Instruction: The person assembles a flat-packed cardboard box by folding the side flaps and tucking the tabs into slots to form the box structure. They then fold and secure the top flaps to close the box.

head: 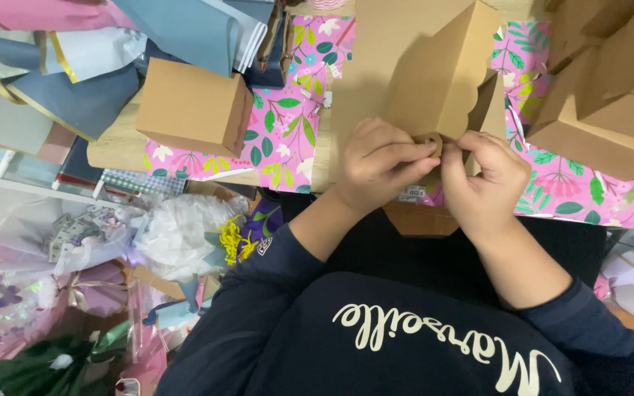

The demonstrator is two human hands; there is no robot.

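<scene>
A half-folded brown cardboard box (420, 66) with a scalloped flap stands on the table in front of me. My left hand (383, 158) and my right hand (482, 176) meet at its near lower edge. Both pinch a small cardboard tab (434, 141) between fingertips and thumbs. The box's panels rise away from me, one side tilted up to the right. Part of the tab is hidden by my fingers.
A finished brown box (192, 106) sits to the left on pink floral wrapping paper (284, 125). More brown boxes (610, 95) are stacked at the right. Sheets of blue and white paper (97, 66) pile at the upper left. Wrapped bouquets and ribbons (75, 279) lie below left.
</scene>
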